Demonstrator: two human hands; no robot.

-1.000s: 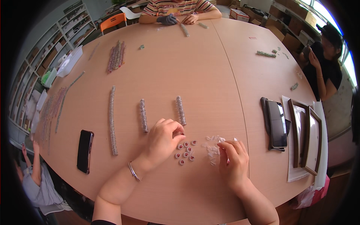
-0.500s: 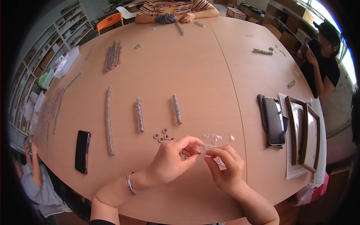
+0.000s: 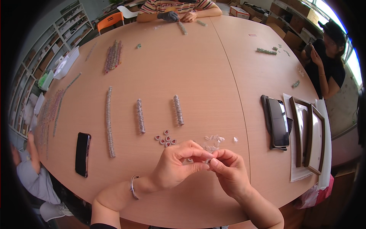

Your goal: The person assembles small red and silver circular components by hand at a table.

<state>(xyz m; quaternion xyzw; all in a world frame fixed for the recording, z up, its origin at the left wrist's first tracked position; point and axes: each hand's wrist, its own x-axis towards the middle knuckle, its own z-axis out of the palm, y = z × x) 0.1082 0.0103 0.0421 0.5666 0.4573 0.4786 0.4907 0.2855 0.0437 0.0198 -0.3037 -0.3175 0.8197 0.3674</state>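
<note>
My left hand (image 3: pixel 177 162), with a silver bangle at its wrist, pinches a small round silvery piece (image 3: pixel 207 161) between thumb and forefinger. Against the same piece press the closed thumb and fingertips of my right hand (image 3: pixel 231 170). Fingers hide most of it, so its details are lost. Just beyond my left hand lie several round silver-rimmed pieces with red centres (image 3: pixel 167 138). Thin clear pieces (image 3: pixel 214 138) are scattered past the fingertips, partly covered by my hands. Two short columns of stacked rings (image 3: pixel 178 110) and one long column (image 3: pixel 109 122) rest farther out.
A black phone (image 3: pixel 83 154) lies at left. On the right are another phone (image 3: pixel 278 122) on a dark cloth and brown frames (image 3: pixel 318 141) on white sheeting. Bundled coloured strands (image 3: pixel 113 57) lie farther off. Other people sit at the far side, right and left.
My hands have come together, and the fingertips of both now meet at the small round piece. At the left edge, another person's arm and body have shifted.
</note>
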